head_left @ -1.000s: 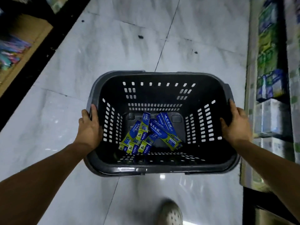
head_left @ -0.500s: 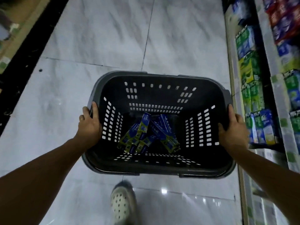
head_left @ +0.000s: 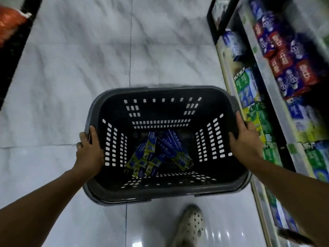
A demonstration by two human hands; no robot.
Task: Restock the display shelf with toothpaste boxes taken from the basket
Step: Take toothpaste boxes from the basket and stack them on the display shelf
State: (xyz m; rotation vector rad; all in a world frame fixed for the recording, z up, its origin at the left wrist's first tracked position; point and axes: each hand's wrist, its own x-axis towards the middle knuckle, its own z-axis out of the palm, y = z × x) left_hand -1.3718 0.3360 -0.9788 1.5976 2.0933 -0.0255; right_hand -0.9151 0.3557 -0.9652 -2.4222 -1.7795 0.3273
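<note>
Person is carrying a dark grey perforated plastic basket (head_left: 114,195) with both bare hands, above a white marble-look tiled floor (head_left: 71,68). Left hand (head_left: 89,152) is gripping the basket's left rim, fingers curled closed over the edge, thumb lying along the inside wall. A ring is showing on one finger of that hand. Right hand (head_left: 244,141) is gripping the right rim the same way, fingers wrapped over the outside, thumb pressing on the inner wall. Both hands are closed on the basket only.

Blue and yellow-green toothpaste boxes (head_left: 156,154) are lying in a loose heap on the basket floor, roughly centre, overlapping and tilted against each other; exact count is hard to tell from blur. None is being touched by a hand.

Display shelf (head_left: 231,82) with stacked cartons is running along the right side, just beside the basket's right edge. Green, blue and red boxes (head_left: 284,68) are sitting on its tiers, blurred. A foot in a pale perforated clog (head_left: 191,227) is standing on the floor below the basket. Dark shelving edge (head_left: 16,50) is showing at far left.
</note>
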